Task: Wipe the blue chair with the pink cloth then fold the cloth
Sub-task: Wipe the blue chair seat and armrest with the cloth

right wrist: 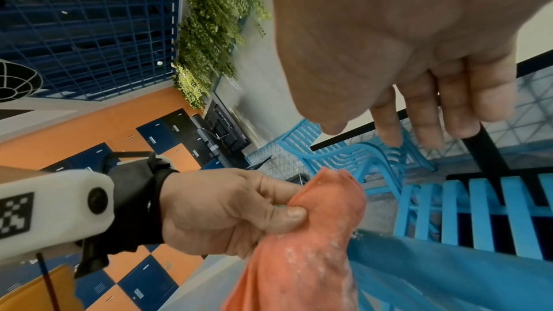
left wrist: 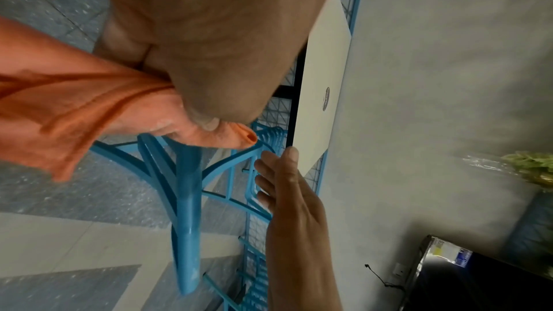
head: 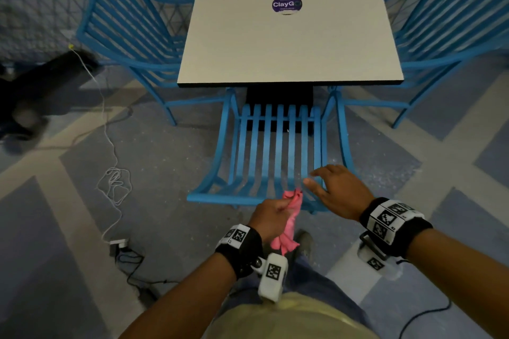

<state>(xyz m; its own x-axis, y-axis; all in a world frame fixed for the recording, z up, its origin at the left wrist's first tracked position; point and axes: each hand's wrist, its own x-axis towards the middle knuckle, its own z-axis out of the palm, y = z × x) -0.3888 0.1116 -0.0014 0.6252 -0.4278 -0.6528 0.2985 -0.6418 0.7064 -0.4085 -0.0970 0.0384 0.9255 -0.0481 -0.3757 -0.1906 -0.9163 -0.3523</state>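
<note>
My left hand (head: 271, 216) grips the pink cloth (head: 289, 224) in a bunch, thumb and curled fingers pinching it near its top. The cloth is soft, nappy fabric, gathered into folds; a short tuft sticks up above my fist and the longer part hangs down below it, speckled with pale dust in the right wrist view. It hangs just at the near edge of the blue chair (head: 275, 151). My right hand (head: 334, 191) is released, fingers straight and slightly spread, hovering over the right side of the chair, close to the cloth's tip. The chair is made of smooth painted slats running lengthwise, with curved side rails. Beyond it stands the bench (head: 289, 44), a flat pale square top with a dark edge and a round purple sticker (head: 287, 4).
</note>
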